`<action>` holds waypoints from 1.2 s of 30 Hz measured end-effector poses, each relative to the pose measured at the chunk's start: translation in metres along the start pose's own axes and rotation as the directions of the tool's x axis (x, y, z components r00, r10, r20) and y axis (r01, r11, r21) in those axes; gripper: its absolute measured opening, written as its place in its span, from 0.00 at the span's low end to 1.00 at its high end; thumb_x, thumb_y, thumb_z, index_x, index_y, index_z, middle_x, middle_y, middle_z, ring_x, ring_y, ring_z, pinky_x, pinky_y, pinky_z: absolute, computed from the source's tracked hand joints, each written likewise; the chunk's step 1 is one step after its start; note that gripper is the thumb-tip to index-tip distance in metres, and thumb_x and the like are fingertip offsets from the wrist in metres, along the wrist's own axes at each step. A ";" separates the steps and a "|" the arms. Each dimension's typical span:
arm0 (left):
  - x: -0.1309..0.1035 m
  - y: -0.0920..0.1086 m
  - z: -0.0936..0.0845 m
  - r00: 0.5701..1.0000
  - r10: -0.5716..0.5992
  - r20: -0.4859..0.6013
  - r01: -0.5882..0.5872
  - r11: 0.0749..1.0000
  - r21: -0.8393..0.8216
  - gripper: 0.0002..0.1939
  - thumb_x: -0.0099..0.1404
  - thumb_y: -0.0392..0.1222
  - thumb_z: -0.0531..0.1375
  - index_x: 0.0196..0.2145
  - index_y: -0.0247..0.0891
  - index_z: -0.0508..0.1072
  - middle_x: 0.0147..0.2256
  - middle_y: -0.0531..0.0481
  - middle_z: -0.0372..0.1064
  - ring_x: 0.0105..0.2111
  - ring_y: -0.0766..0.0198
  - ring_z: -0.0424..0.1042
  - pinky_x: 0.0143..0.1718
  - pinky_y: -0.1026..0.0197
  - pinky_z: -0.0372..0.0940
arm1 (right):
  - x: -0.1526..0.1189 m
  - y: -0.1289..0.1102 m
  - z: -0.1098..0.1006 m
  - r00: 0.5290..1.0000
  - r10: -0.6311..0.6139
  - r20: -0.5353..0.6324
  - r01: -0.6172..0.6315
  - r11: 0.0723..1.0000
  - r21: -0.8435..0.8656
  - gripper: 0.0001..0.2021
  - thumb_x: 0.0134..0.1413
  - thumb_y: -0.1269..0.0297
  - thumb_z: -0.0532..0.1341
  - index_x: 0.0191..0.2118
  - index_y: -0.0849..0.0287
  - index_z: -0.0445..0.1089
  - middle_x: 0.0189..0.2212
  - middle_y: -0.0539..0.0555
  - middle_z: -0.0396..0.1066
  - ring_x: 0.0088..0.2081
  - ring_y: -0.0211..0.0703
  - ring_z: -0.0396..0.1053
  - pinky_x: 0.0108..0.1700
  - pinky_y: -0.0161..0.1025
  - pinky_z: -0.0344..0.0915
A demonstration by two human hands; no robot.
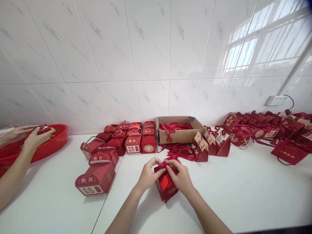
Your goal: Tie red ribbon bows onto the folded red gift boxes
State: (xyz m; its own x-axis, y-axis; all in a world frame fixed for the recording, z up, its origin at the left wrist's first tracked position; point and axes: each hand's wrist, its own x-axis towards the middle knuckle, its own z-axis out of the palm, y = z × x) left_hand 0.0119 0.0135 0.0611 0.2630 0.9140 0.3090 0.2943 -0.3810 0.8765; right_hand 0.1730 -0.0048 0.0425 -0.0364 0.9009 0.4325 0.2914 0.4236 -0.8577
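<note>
Right in front of me a small red gift box (166, 184) stands on the white table, with a dark red ribbon (164, 163) at its top. My left hand (149, 175) pinches the ribbon from the left, thumb and forefinger pressed together. From the other side my right hand (179, 177) has its fingertips closed on the same ribbon. Both hands meet just over the box's upper edge, and the fingers partly hide the ribbon. Behind them lies a heap of loose red ribbons (181, 152).
An open cardboard box (168, 136) of ribbons stands by the tiled wall. Red gift boxes (96, 178) are grouped to the left, and many tied ones (290, 152) to the right. At far left, another person's hands (36, 138) work above a red basin (62, 138).
</note>
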 end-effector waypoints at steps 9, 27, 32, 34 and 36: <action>-0.004 -0.004 0.006 0.994 0.019 -0.104 -0.013 0.998 0.059 0.03 0.58 0.39 0.60 0.31 0.39 0.67 0.32 0.51 0.70 0.36 0.61 0.69 0.42 0.59 0.63 | -0.003 -0.002 -0.004 0.997 -0.076 0.029 0.079 0.990 -0.121 0.08 0.53 0.65 0.60 0.37 0.56 0.75 0.34 0.57 0.74 0.36 0.48 0.72 0.40 0.44 0.69; -0.008 -0.013 0.017 0.990 0.040 -0.135 -0.027 0.995 0.101 0.00 0.60 0.37 0.57 0.31 0.40 0.66 0.33 0.51 0.69 0.33 0.63 0.67 0.37 0.60 0.62 | 0.000 0.008 -0.005 0.972 0.204 0.114 -0.216 0.971 0.102 0.10 0.50 0.59 0.62 0.24 0.58 0.70 0.52 0.59 0.66 0.55 0.53 0.63 0.59 0.53 0.53; -0.013 -0.008 0.014 0.996 0.068 -0.049 -0.066 0.997 0.043 0.06 0.61 0.38 0.57 0.37 0.41 0.64 0.34 0.51 0.69 0.36 0.62 0.70 0.42 0.60 0.64 | -0.001 0.008 -0.006 0.969 0.216 0.118 -0.234 0.958 0.167 0.12 0.50 0.55 0.62 0.24 0.58 0.71 0.52 0.60 0.66 0.55 0.54 0.62 0.59 0.52 0.52; -0.015 -0.007 0.013 0.997 0.077 -0.012 -0.077 0.997 -0.002 0.10 0.60 0.37 0.58 0.40 0.41 0.62 0.34 0.51 0.70 0.38 0.62 0.71 0.44 0.60 0.63 | -0.002 0.009 -0.005 0.966 0.231 0.117 -0.250 0.949 0.191 0.14 0.50 0.53 0.63 0.24 0.58 0.71 0.52 0.60 0.66 0.55 0.54 0.62 0.59 0.52 0.52; -0.015 -0.008 0.013 0.997 0.070 -0.019 -0.071 0.997 -0.035 0.11 0.60 0.37 0.58 0.40 0.41 0.61 0.33 0.52 0.70 0.37 0.63 0.71 0.45 0.60 0.63 | -0.002 0.010 -0.005 0.962 0.238 0.130 -0.262 0.940 0.218 0.15 0.49 0.51 0.63 0.24 0.58 0.72 0.53 0.60 0.66 0.56 0.54 0.61 0.60 0.52 0.50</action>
State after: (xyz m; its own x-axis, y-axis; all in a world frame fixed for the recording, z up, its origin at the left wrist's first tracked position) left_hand 0.0171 0.0007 0.0449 0.2657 0.8874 0.3768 0.2423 -0.4397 0.8648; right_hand 0.1810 -0.0031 0.0348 -0.0899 0.9803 0.1756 0.0747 0.1825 -0.9804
